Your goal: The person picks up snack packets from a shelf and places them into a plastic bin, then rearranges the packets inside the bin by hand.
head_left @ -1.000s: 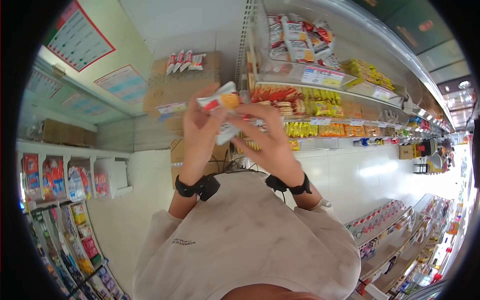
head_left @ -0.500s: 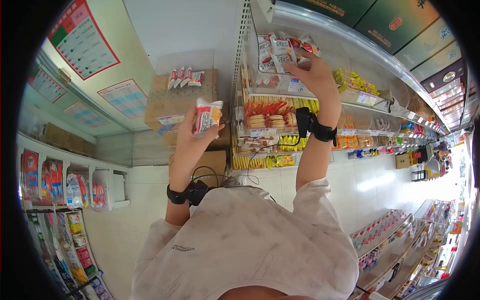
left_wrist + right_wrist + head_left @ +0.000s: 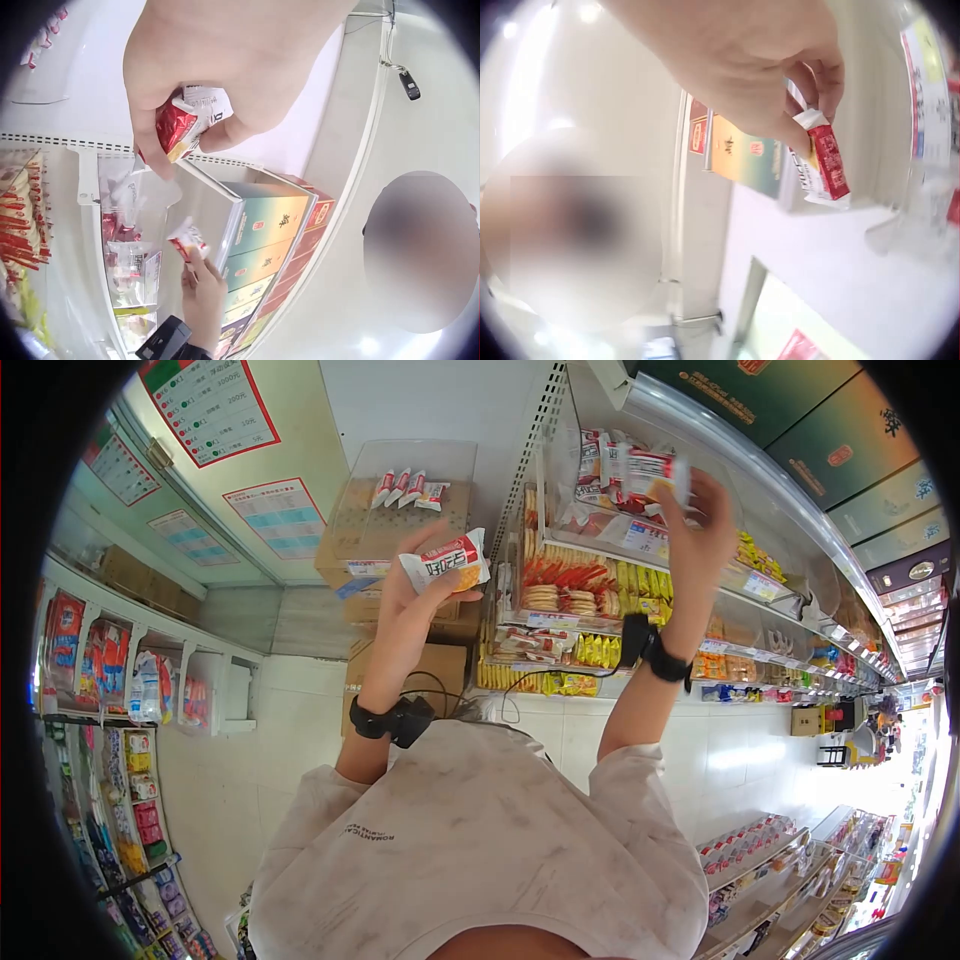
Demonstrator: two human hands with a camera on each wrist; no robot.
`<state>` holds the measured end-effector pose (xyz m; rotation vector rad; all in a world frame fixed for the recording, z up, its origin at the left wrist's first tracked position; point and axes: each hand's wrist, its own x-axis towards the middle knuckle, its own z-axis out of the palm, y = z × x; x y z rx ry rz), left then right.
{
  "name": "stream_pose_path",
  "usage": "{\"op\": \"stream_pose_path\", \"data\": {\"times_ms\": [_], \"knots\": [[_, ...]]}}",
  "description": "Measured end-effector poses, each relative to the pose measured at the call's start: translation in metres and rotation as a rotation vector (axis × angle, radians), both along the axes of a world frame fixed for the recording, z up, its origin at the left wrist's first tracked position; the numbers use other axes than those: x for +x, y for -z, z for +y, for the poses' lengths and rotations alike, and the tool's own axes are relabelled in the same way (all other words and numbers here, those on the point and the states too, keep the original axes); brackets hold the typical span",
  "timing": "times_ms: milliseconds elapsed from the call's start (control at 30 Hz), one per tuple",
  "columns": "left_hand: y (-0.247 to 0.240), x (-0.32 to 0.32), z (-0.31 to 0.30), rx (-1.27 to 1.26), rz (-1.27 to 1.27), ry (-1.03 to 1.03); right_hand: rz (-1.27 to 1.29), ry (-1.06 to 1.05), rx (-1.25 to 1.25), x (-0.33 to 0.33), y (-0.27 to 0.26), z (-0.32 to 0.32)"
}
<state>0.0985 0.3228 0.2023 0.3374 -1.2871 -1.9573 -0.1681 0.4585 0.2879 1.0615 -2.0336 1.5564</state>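
My left hand [image 3: 408, 610] holds a red-and-white wrapped snack packet [image 3: 445, 562] between thumb and fingers, its printed face turned up. In the left wrist view the same packet [image 3: 180, 131] shows red foil beneath the curled fingers. My right hand [image 3: 697, 525] pinches a second, similar packet [image 3: 650, 472], somewhat blurred, over a clear bin. More of these packets [image 3: 592, 460] lie in that bin. In the right wrist view the pinched packet [image 3: 826, 161] hangs from the fingertips, red side showing.
On the left, a clear-topped cardboard box [image 3: 340, 555] carries several similar packets [image 3: 405, 488]. Shelves below the bin hold red-wrapped biscuits [image 3: 560, 575] and yellow packets [image 3: 645, 582]. Green boxes [image 3: 800, 420] line the upper right. A cable [image 3: 560, 672] runs between the wrist cameras.
Both hands were together in front of the chest; the right then reached into the bin and now holds up a packet there. The left keeps its packet, now turned label up.
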Motion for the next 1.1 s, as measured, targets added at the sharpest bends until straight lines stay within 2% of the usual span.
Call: {"op": "stream_pose_path", "data": {"times_ms": [33, 133, 167, 200, 267, 367, 467, 533, 600, 667, 767, 867, 900, 1000, 1033, 1100], "knots": [[-0.001, -0.002, 0.000, 0.028, 0.018, 0.014, 0.049, 0.058, -0.095, 0.016, 0.000, 0.007], [0.001, -0.006, 0.001, 0.147, 0.035, 0.061, -0.280, -0.269, -0.174, 0.070, 0.020, 0.025], [0.008, -0.009, 0.001, 0.006, -0.018, 0.015, -0.380, -0.406, -0.165, 0.091, 0.031, 0.023], [0.021, -0.012, 0.000, -0.139, -0.068, -0.021, -0.404, -0.492, -0.049, 0.102, 0.050, 0.015], [0.022, -0.020, 0.001, -0.245, -0.092, -0.012, -0.416, -0.621, 0.132, 0.127, 0.051, -0.004], [0.019, -0.018, -0.002, -0.165, -0.045, 0.037, -0.133, -0.565, 0.151, 0.125, 0.063, -0.004], [0.013, -0.013, 0.001, 0.079, 0.008, 0.122, 0.115, -0.413, 0.000, 0.097, 0.041, -0.001], [0.012, -0.015, 0.004, 0.073, -0.028, 0.046, -0.015, -0.271, -0.072, 0.071, 0.017, -0.002], [0.015, -0.015, 0.003, 0.072, -0.070, 0.004, -0.098, -0.259, 0.004, 0.036, -0.005, -0.010], [0.015, -0.014, 0.004, 0.087, -0.066, -0.012, -0.101, -0.188, 0.369, -0.009, -0.012, -0.022], [0.012, -0.010, 0.004, 0.066, -0.106, -0.030, 0.088, -0.049, 0.557, -0.073, 0.018, -0.045], [0.007, -0.004, 0.004, 0.081, -0.103, -0.011, 0.136, -0.349, 0.565, -0.108, 0.038, -0.057], [0.004, -0.003, 0.003, 0.093, -0.089, 0.005, 0.178, -0.274, 0.718, -0.107, 0.037, -0.061], [0.009, -0.002, -0.003, 0.134, -0.042, -0.009, 0.214, -0.184, 0.644, -0.101, 0.035, -0.056], [0.011, -0.002, -0.004, 0.150, -0.024, 0.005, 0.308, -0.106, 0.634, -0.080, 0.019, -0.048], [0.012, -0.001, -0.009, 0.176, 0.010, 0.022, 0.265, -0.115, 0.445, -0.066, 0.010, -0.040]]}}
